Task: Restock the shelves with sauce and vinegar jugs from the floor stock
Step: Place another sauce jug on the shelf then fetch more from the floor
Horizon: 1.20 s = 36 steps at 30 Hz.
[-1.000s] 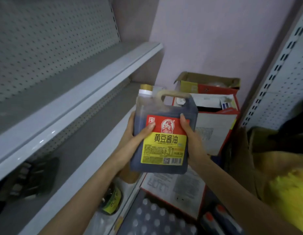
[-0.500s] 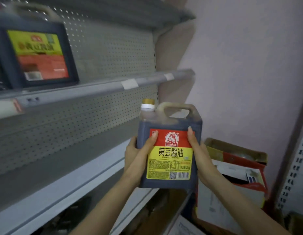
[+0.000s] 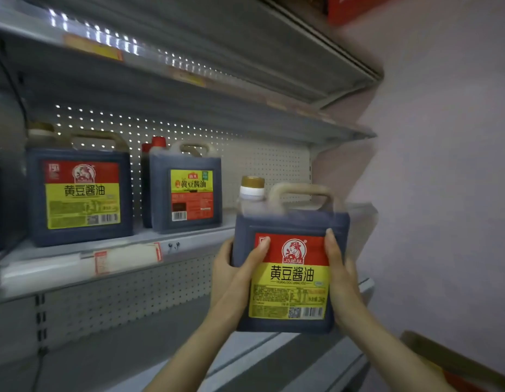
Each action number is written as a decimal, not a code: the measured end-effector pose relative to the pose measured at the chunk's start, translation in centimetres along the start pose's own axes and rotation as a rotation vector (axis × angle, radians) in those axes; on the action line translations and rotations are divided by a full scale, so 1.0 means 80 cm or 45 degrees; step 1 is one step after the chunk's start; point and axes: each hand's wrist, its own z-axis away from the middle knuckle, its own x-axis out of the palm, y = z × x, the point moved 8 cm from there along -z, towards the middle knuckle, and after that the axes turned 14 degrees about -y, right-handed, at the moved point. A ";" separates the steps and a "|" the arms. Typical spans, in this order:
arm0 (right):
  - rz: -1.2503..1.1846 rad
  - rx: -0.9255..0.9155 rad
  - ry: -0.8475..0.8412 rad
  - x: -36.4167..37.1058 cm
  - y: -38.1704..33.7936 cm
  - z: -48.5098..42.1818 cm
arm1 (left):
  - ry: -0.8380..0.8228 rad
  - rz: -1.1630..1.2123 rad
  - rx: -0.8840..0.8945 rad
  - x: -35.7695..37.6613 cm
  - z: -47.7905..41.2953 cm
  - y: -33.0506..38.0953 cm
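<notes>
I hold a dark soy sauce jug (image 3: 291, 250) with a red and yellow label, gold cap and beige handle, upright in front of the shelf's right end. My left hand (image 3: 234, 273) grips its left side, thumb on the label. My right hand (image 3: 340, 273) grips its right side. The jug's base hangs below the level of the stocked shelf (image 3: 76, 261). On that shelf stand a matching jug (image 3: 80, 190) at the left and a red-capped jug (image 3: 186, 188) beside it.
A bare stretch of the stocked shelf lies right of the red-capped jug, behind the held jug. Another shelf (image 3: 245, 89) hangs above and a lower shelf (image 3: 274, 360) sits under my arms. A pink wall (image 3: 443, 165) closes the right side. A cardboard box edge (image 3: 449, 360) shows at the bottom right.
I have raised the jug from low by the floor boxes up to the stocked shelf's level. My view has tilted up, bringing the two shelved jugs into sight.
</notes>
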 end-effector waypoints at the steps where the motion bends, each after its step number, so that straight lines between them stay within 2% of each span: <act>1: 0.011 -0.025 0.000 0.007 -0.007 -0.007 | -0.002 0.003 0.018 -0.005 -0.006 0.007; 7: 0.046 -0.152 0.037 0.023 -0.039 -0.054 | -0.011 0.010 0.059 -0.026 -0.053 0.025; 14: 0.033 -0.173 0.137 0.004 -0.036 -0.118 | -0.149 -0.005 -0.011 -0.021 -0.132 0.012; 19: 0.088 -0.198 0.205 -0.016 -0.032 -0.178 | -0.173 -0.039 -0.025 -0.017 -0.199 -0.001; 22: 0.159 -0.202 0.202 -0.019 -0.026 -0.217 | -0.103 -0.038 -0.026 -0.026 -0.241 -0.023; 27: 0.264 -0.138 0.179 -0.036 -0.012 -0.286 | 0.133 -0.025 -0.013 -0.041 -0.288 -0.055; 32: 0.314 -0.218 0.174 -0.049 -0.035 -0.335 | 0.212 -0.080 0.058 -0.039 -0.331 -0.046; 36: 0.306 -0.208 0.150 -0.038 -0.014 -0.372 | 0.290 -0.156 0.105 -0.060 -0.357 -0.048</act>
